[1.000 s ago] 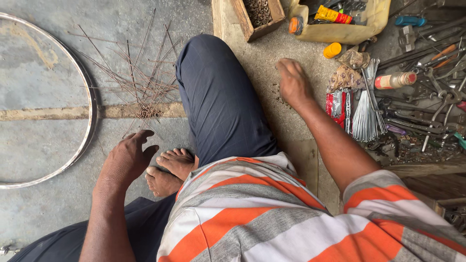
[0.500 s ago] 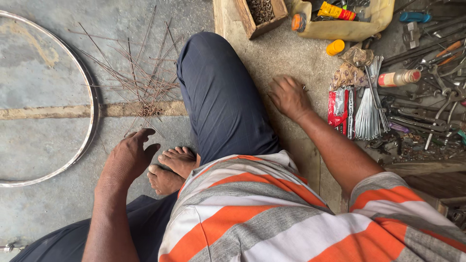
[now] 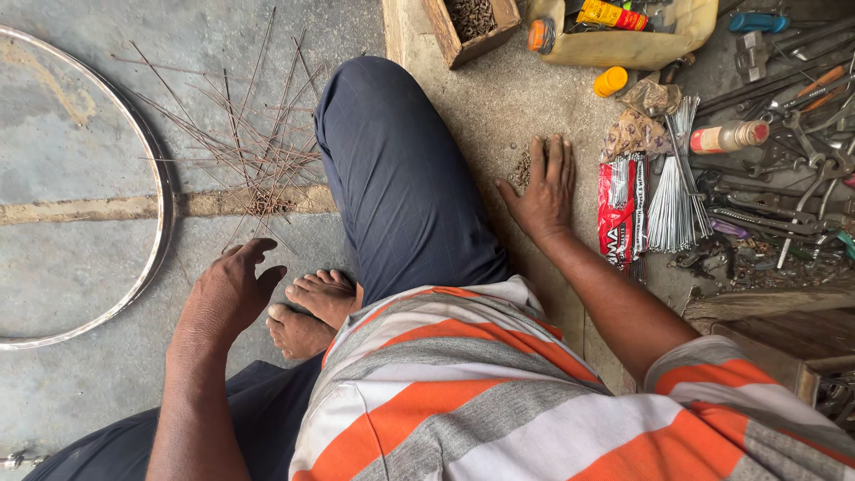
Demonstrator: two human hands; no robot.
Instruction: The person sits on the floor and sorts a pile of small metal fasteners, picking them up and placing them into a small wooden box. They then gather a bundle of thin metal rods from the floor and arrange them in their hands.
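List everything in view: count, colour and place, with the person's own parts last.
Round metal wheel rim: one, silvery, floor at far left.
Thin rusty wire spokes: many, brown, scattered right of the rim.
Open wooden box: one, brown, top centre, holding small dark metal bits.
Yellow plastic container: one, top right, cut open.
Small orange-yellow cap: one, below the container.
Red printed packet: one, beside the right hand.
Bundle of shiny new spokes: one, silver, right of the packet.
Metal hand tools: many, grey, far right.
Bare feet: two, centre.
Left hand: open, over the floor.
Right hand: flat beside small brown bits.
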